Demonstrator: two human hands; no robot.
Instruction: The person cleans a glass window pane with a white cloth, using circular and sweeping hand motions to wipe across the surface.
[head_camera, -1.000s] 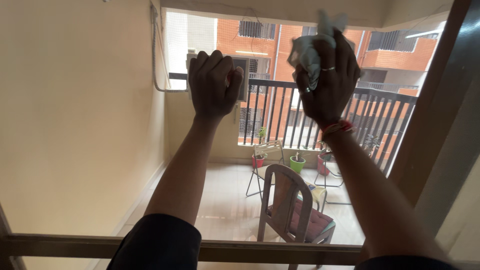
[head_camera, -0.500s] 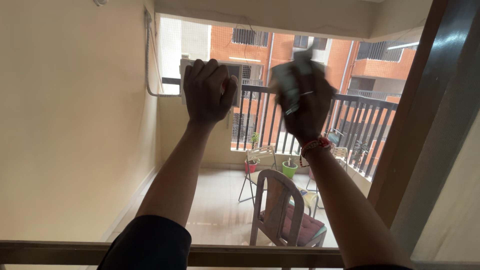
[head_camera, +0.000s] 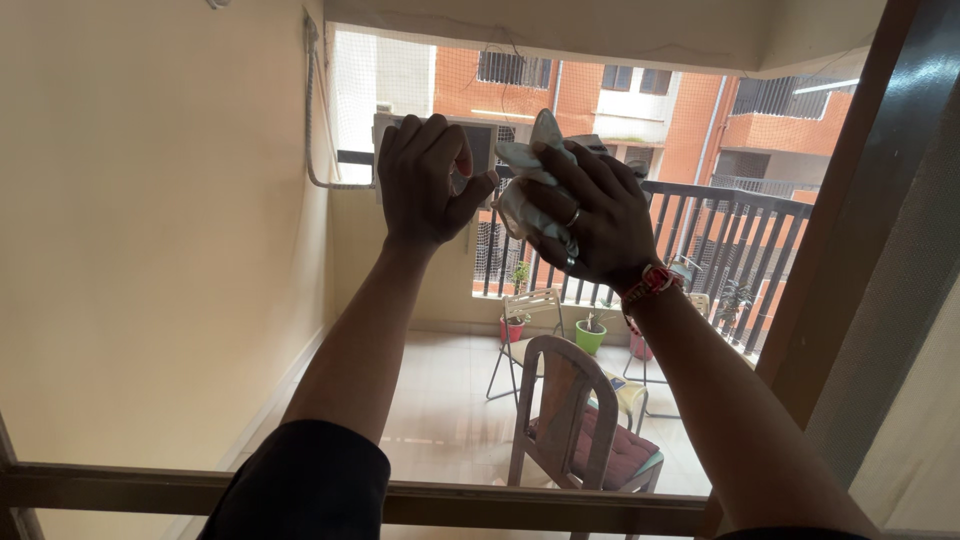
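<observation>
Pressing a crumpled white cloth (head_camera: 528, 185) to the window pane (head_camera: 200, 250), the right hand (head_camera: 585, 220) grips it in its fingers. The left hand (head_camera: 428, 180), clenched in a fist, rests just beside it.

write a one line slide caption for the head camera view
Right hand presses a crumpled pale cloth against the window glass, beside the fisted left hand.

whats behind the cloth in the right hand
Behind the cloth gripped by the right hand is the balcony railing, with an orange building beyond. The railing stretch directly behind cloth and hand is covered. The left hand is fisted beside it.
</observation>
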